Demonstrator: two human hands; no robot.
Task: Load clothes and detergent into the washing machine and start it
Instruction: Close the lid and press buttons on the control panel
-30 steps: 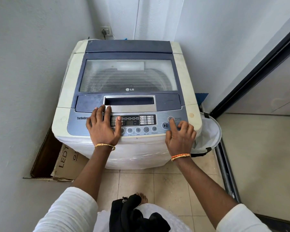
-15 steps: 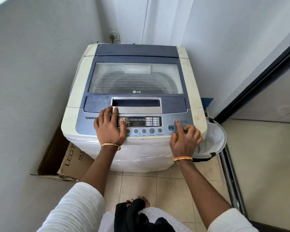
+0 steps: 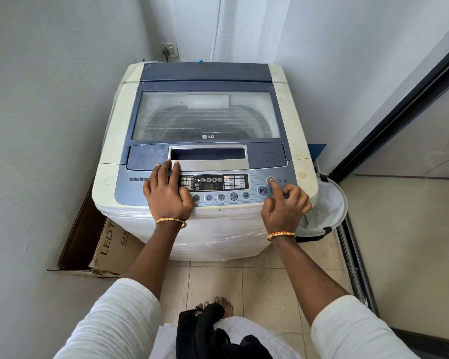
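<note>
Head view: right hand [image 3: 285,208] curled, forefinger seemingly on power button [image 3: 271,180]; left hand [image 3: 166,193] flat on washing machine [image 3: 205,156].

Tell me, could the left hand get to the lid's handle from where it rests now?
Probably yes. The left hand lies flat on the control panel, fingertips already at the near edge of the lid handle. Nothing lies between them, and the lid is shut with nothing on it.
</note>
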